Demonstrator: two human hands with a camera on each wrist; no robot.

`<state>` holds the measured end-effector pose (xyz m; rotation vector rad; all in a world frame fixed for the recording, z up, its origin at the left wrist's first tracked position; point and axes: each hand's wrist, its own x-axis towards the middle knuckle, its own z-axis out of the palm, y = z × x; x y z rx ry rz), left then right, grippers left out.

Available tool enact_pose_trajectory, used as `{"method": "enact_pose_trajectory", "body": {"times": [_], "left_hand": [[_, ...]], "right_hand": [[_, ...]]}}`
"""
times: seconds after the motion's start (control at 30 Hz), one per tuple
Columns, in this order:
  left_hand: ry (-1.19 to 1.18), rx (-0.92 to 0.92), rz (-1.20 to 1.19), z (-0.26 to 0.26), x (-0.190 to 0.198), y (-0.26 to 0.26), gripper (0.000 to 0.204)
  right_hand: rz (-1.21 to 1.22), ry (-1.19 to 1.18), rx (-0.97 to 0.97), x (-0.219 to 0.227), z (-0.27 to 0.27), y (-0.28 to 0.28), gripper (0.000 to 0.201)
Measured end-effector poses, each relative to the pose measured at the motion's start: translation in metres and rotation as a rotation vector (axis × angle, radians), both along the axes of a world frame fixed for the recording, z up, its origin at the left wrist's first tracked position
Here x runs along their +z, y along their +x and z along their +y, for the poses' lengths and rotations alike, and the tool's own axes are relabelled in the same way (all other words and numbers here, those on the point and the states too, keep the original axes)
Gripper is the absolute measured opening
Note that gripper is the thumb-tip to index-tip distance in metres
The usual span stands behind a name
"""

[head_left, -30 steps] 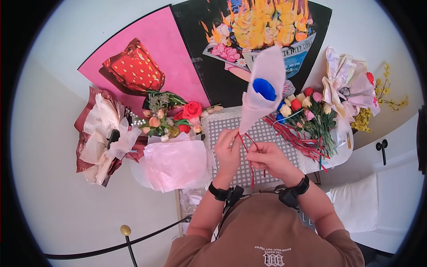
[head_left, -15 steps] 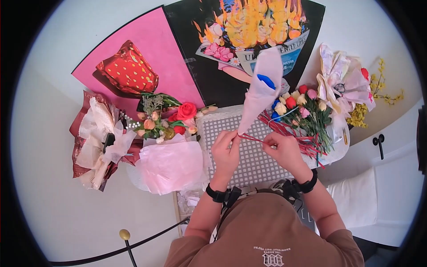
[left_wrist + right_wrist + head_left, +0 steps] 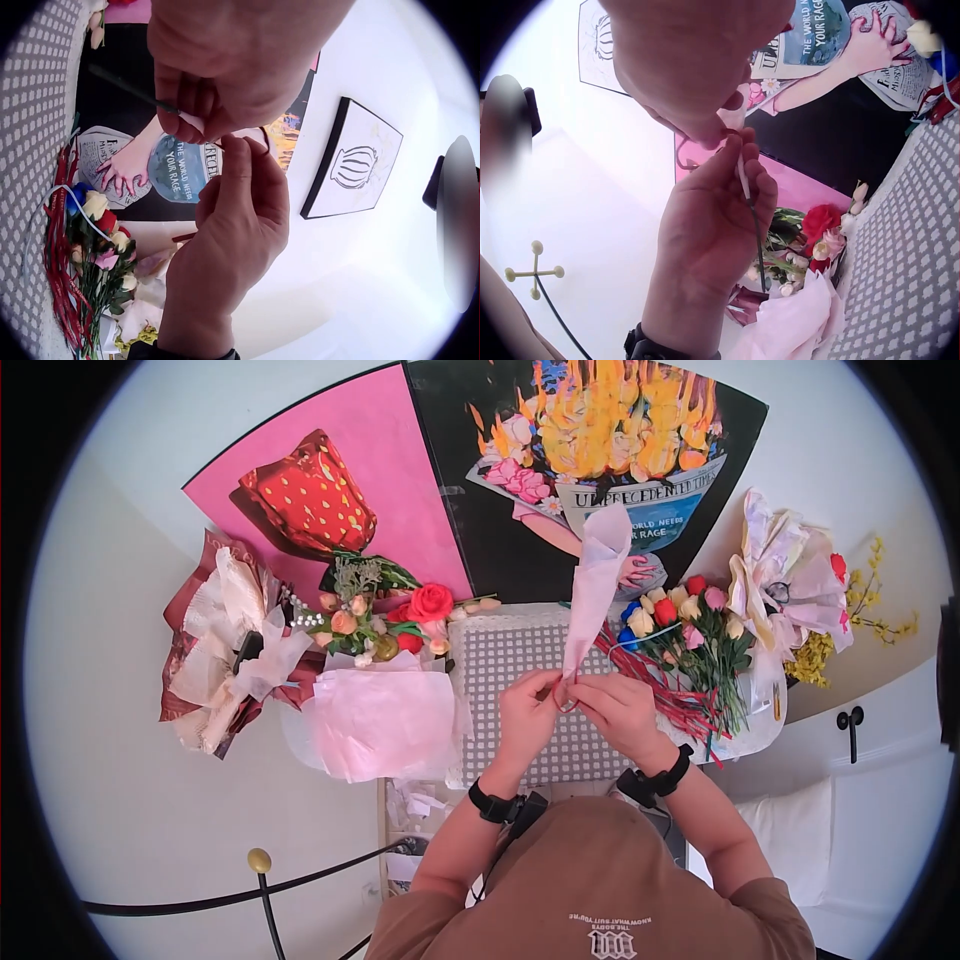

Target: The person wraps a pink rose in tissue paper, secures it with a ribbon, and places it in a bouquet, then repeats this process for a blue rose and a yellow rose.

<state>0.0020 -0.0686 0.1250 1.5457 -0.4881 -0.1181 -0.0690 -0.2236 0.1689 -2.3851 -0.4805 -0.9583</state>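
A single flower's cone of pale pink wrapping paper (image 3: 597,570) stands upright over the table; its bloom is hidden from the head view. The left hand (image 3: 527,718) pinches the cone's narrow base, where a thin green stem (image 3: 758,244) comes out below the fingers in the right wrist view. Close against it, the right hand (image 3: 622,712) pinches a dark red ribbon (image 3: 566,707), which loops round the base between the two hands. The fingertips of both hands meet there in the left wrist view.
A checked cloth (image 3: 510,650) covers the table's middle. Pink paper sheets (image 3: 380,722) and mixed flowers (image 3: 432,603) lie left. Red ribbons (image 3: 665,685) and stemmed roses (image 3: 690,605) lie right. Wrapped bouquets (image 3: 235,645) flank both ends; posters (image 3: 430,420) stand behind.
The right hand has drawn in beside the left, and the stretched ribbon is now a small loop at the base. The cone has turned, hiding the blue bloom seen before.
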Motion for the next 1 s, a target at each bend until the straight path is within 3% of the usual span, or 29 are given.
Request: {"method": "enact_pose_trajectory", "body": {"times": [0.07, 0.13, 0.27, 0.33, 0.47, 0.67, 0.73, 0.87, 1.0], "left_hand": [[-0.014, -0.011, -0.007, -0.003, -0.003, 0.001, 0.015], [0.019, -0.01, 0.042, -0.005, 0.002, 0.0, 0.013], [-0.064, -0.065, 0.108, -0.013, -0.002, 0.003, 0.013], [-0.044, -0.066, 0.023, -0.017, 0.001, 0.001, 0.014], [-0.058, -0.122, 0.052, -0.024, 0.001, 0.004, 0.014], [0.009, -0.078, -0.076, -0.034, 0.012, 0.003, 0.015], [0.0, -0.07, -0.076, -0.037, 0.014, 0.001, 0.014], [-0.002, -0.099, -0.078, -0.042, 0.009, 0.001, 0.013], [-0.051, -0.186, 0.06, -0.042, 0.002, 0.006, 0.015]], "right_hand": [[-0.003, -0.006, 0.034, -0.004, -0.003, 0.001, 0.026], [0.122, 0.281, 0.116, -0.01, -0.005, 0.001, 0.019], [0.282, 0.493, 0.156, -0.013, -0.015, -0.006, 0.016], [0.491, 0.584, 0.161, -0.01, -0.02, -0.015, 0.017], [0.387, 0.564, 0.108, -0.003, -0.022, -0.018, 0.02], [0.139, 0.29, -0.085, -0.002, -0.037, -0.013, 0.027], [0.289, 0.51, -0.137, -0.006, -0.038, -0.014, 0.035], [0.49, 0.604, -0.18, -0.02, -0.049, -0.019, 0.03], [0.492, 0.547, -0.175, -0.019, -0.053, -0.018, 0.023]]}}
